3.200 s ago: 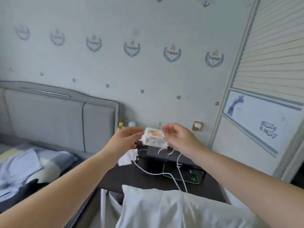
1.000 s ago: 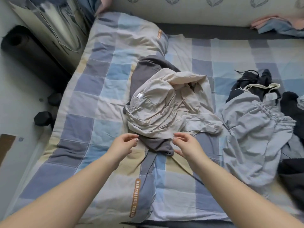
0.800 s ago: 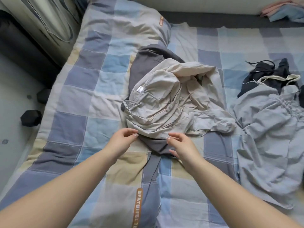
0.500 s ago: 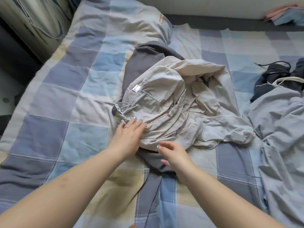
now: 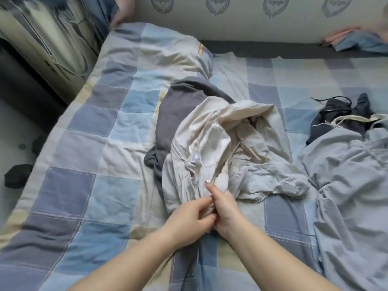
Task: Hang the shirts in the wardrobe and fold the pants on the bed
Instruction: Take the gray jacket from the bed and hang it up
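**Two hands gathering the near hem of a beige garment on the bed**

Both hands meet at the near edge of the crumpled beige garment (image 5: 212, 148), which lies in the middle of the bed (image 5: 88, 131) on a blue, grey and cream checked cover. The left hand (image 5: 189, 215) has its fingers curled round a fold of the beige cloth; the right hand (image 5: 225, 203) pinches the same fold just beside it, thumb raised, so that each grip is clamped on the fabric and the two hands touch. A small white label (image 5: 196, 158) shows on the garment above the hands. Whether this garment is a shirt or a pair of pants cannot be told. Beneath it, and reaching out on its left side, lies a dark grey garment (image 5: 178, 106). To the right, apart from the beige heap, lies a pale grey-blue garment (image 5: 346, 175), with a black garment (image 5: 340, 114) with drawstrings at its far end. Pink and blue folded cloth (image 5: 352, 42) rests at the far right edge of the bed, against a patterned wall (image 5: 241, 15).
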{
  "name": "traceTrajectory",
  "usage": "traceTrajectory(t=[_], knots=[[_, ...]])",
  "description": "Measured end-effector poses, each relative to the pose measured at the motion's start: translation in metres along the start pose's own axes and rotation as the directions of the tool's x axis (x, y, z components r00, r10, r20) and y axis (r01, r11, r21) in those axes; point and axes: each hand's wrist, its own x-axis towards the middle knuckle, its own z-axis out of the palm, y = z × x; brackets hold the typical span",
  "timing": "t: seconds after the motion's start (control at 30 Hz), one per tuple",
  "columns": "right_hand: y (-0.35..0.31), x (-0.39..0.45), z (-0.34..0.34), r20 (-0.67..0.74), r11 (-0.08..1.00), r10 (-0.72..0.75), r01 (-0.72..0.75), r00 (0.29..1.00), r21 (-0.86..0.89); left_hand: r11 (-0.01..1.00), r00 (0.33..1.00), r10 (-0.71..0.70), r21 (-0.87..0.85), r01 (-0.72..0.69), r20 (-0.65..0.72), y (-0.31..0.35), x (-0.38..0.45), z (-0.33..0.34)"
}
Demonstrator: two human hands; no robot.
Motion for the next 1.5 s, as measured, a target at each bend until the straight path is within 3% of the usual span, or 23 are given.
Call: traceTrajectory(t=[0.23,0.33,0.47,0.73,0.8,0.93,1.03,1.13,1.23,1.37,1.43,1.5], knots=[[-0.114,-0.113,-0.030,0.111,0.864,-0.351,0.368,0.930,-0.345,0.976,0.994,0.084,-0.206,-0.069,0.064,0.114,-0.053,-0.003],[-0.169,-0.170,-0.048,0.159,0.813,-0.436,0.463,0.886,-0.353,0.967,0.991,0.124,-0.221,-0.130,-0.041,0.175,-0.068,-0.015],[-0.240,-0.245,-0.077,0.203,0.791,-0.469,0.511,0.859,-0.336,0.962,0.973,0.068,-0.244,-0.122,-0.221,0.244,-0.074,-0.031],[-0.310,-0.389,-0.125,0.183,0.766,-0.566,0.595,0.804,-0.246,0.994,0.951,-0.064,-0.101,0.035,-0.301,0.326,-0.080,0.001],[-0.313,-0.418,-0.132,0.153,0.757,-0.588,0.607,0.794,-0.243,0.986,0.934,-0.098,-0.158,0.045,-0.343,0.338,-0.088,0.014],[-0.302,-0.479,-0.147,0.034,0.720,-0.656,0.639,0.754,-0.272,0.930,0.964,-0.217,-0.333,0.155,-0.155,0.355,-0.112,0.038],[-0.285,-0.519,-0.155,-0.094,0.699,-0.703,0.659,0.705,-0.277,0.858,0.958,-0.232,-0.429,0.283,0.168,0.354,-0.129,0.051],[-0.265,-0.556,-0.163,-0.226,0.688,-0.725,0.666,0.651,-0.289,0.799,0.863,-0.137,-0.461,0.386,0.486,0.368,-0.159,0.054],[-0.243,-0.595,-0.177,-0.424,0.671,-0.732,0.670,0.533,-0.317,0.803,0.733,0.016,-0.445,0.396,0.680,0.395,-0.193,0.054],[-0.205,-0.656,-0.204,-0.628,0.676,-0.672,0.671,0.392,-0.305,0.874,0.583,0.191,-0.407,0.265,0.790,0.438,-0.248,0.063],[-0.190,-0.683,-0.214,-0.663,0.690,-0.642,0.668,0.385,-0.280,0.876,0.561,0.241,-0.426,0.225,0.792,0.461,-0.276,0.067],[-0.169,-0.719,-0.225,-0.700,0.694,-0.627,0.654,0.343,-0.301,0.887,0.494,0.285,-0.422,0.189,0.821,0.487,-0.310,0.078]])
